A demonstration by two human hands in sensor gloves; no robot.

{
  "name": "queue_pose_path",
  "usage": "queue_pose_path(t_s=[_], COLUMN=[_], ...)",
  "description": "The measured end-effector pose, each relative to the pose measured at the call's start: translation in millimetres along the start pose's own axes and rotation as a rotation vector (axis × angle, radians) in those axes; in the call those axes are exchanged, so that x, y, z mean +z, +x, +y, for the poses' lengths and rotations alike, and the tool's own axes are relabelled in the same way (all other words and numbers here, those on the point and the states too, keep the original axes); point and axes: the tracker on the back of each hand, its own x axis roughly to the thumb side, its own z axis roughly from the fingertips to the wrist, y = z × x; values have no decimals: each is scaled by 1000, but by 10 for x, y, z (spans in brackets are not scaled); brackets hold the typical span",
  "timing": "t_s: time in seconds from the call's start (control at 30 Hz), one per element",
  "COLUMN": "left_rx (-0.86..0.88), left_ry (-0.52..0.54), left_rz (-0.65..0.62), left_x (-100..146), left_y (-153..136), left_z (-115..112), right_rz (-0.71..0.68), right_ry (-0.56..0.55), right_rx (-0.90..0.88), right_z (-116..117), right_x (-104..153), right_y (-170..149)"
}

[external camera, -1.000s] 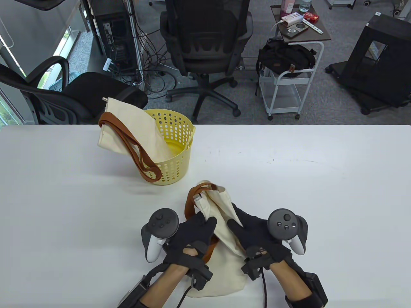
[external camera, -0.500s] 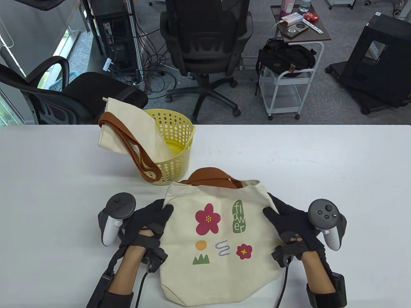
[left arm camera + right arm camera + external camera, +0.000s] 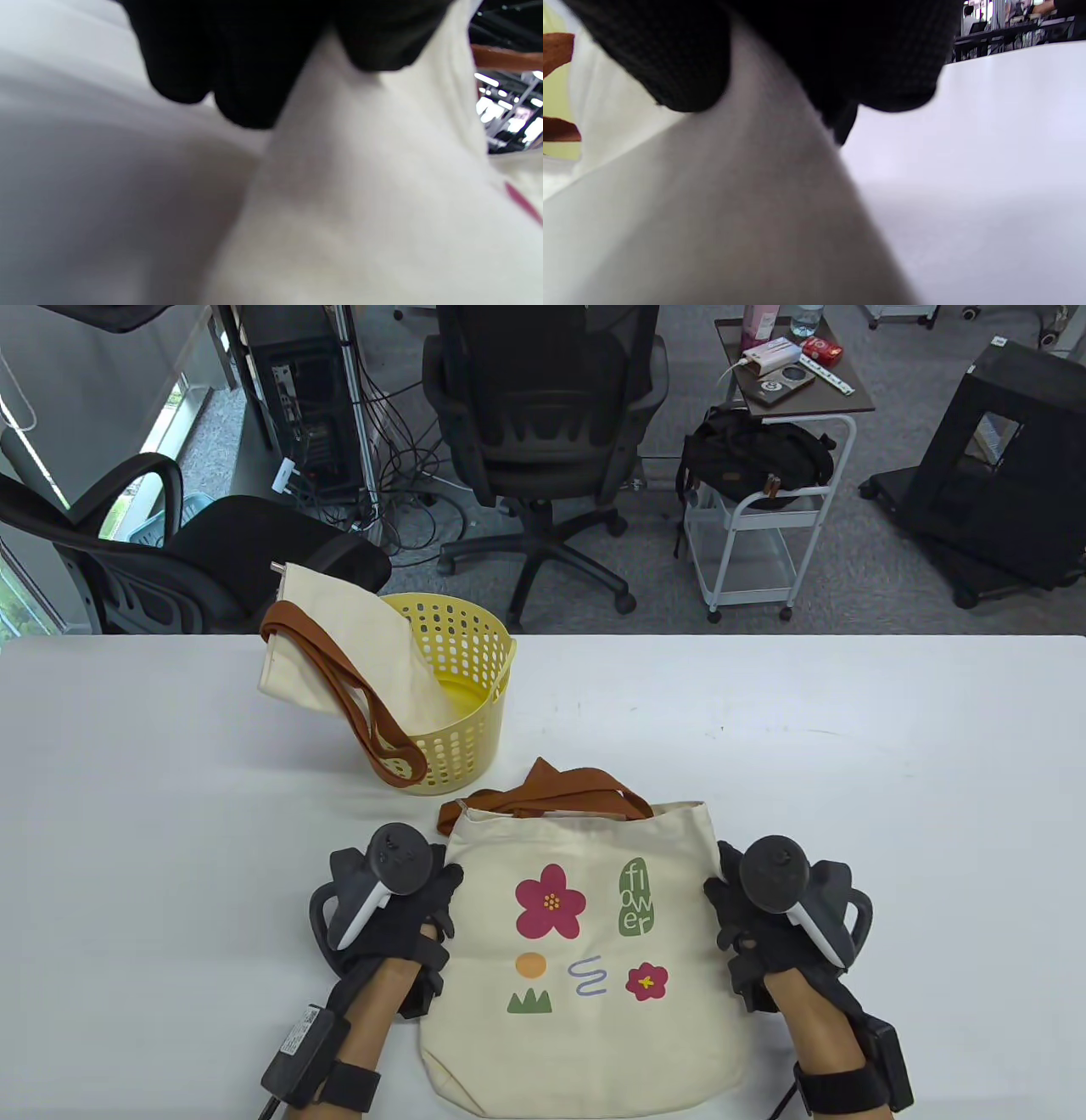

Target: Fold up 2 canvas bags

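Note:
A cream canvas bag [image 3: 585, 984] with a flower print lies flat on the white table [image 3: 848, 780], front face up. Its brown straps [image 3: 560, 799] are bunched at the far edge. My left hand [image 3: 428, 899] pinches the bag's left edge near the top, and my right hand [image 3: 731, 909] pinches the right edge. In the left wrist view my gloved fingers [image 3: 246, 63] close over the cloth [image 3: 360, 190]. The right wrist view shows the same, fingers [image 3: 840, 51] on cloth [image 3: 712, 212]. A second cream bag [image 3: 339, 661] with brown straps hangs out of a yellow basket [image 3: 479, 653].
The yellow basket stands on the table just beyond the flat bag, a little to the left. Office chairs, a small cart and computer gear stand on the floor past the table's far edge.
The bag went from a bunched bundle held between my hands to spread out flat. My hands moved apart to its sides, then lowered it onto the table, and the straps dropped at the top.

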Motion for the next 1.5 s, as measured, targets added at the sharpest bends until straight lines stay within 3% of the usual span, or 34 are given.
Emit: queue_pose_path(t_s=[0.17, 0.23, 0.47, 0.57, 0.67, 0.8, 1.03, 1.13, 1.27, 1.5], left_rx=[-161, -218, -416, -378, -331, -385, -365, -426, -416, -411], left_ry=[39, 54, 4, -125, -208, -379, -727, -663, -666, -661], left_rz=[14, 82, 104, 4, -192, -384, -347, -362, -358, -359], left_x=[-41, -32, 46, 120, 306, 639, 785, 816, 816, 819], left_y=[133, 127, 178, 131, 70, -47, -93, -58, -70, -87], left_z=[-111, -145, -131, -59, -13, -124, -510, -518, -550, -577], right_rz=[17, 20, 39, 44, 48, 52, 88, 117, 90, -146], right_ry=[-23, -24, -20, -30, -21, -29, -1, 2, -79, -82], right_rx=[146, 175, 240, 246, 280, 284, 260, 292, 329, 341], right_z=[89, 127, 196, 229, 261, 256, 287, 258, 149, 132], right_x=[0, -15, -36, -33, -34, -28, -63, -48, -8, -106], right_y=[51, 50, 42, 26, 27, 28, -16, -32, 81, 861])
